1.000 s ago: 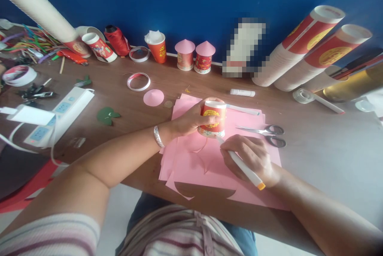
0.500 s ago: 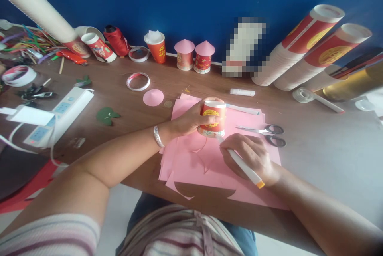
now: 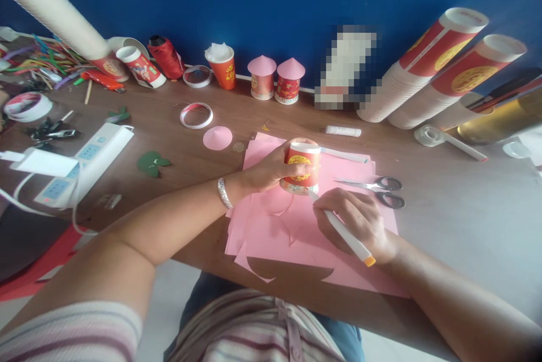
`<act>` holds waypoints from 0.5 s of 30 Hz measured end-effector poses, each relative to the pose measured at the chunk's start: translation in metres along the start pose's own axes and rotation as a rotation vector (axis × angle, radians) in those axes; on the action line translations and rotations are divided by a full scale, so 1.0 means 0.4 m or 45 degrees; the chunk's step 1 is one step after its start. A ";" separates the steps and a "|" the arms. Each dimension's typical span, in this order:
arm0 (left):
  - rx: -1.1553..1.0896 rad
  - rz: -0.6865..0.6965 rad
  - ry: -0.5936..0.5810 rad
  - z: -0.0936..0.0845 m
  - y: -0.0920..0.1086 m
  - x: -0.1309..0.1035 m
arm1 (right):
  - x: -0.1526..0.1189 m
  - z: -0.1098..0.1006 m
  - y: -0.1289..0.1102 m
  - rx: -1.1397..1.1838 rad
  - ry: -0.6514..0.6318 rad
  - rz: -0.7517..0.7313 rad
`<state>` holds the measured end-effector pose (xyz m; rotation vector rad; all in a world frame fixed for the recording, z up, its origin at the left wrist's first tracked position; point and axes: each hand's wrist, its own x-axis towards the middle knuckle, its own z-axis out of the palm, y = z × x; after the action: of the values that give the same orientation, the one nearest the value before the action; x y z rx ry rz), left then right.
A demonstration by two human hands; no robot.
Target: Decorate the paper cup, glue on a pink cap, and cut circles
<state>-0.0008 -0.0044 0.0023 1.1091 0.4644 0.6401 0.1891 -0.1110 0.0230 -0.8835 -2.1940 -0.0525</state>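
While the left hand [image 3: 273, 170] grips the red cup [image 3: 301, 165] above pink paper [image 3: 271, 232] | right hand [image 3: 353, 221] pinches the marker [image 3: 347, 238], tip near the cup's lower band | risk: a cup twist under light finger pressure could skew the marker's line

A striped top, blue bottoms and silvery bangle [image 3: 224, 193] show.
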 end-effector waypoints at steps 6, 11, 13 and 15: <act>0.000 0.001 0.008 0.000 -0.002 0.002 | -0.003 -0.001 -0.002 0.009 -0.024 0.001; 0.010 0.008 0.001 0.001 -0.002 0.002 | -0.004 -0.001 -0.004 0.038 -0.028 0.013; 0.021 0.017 -0.004 0.001 0.000 0.001 | -0.003 -0.001 -0.004 0.048 -0.031 0.013; 0.025 0.021 -0.006 0.001 0.001 0.001 | -0.003 -0.001 -0.004 0.047 -0.032 0.003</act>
<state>-0.0005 -0.0043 0.0028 1.1338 0.4584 0.6482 0.1891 -0.1131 0.0230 -0.8705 -2.2101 0.0001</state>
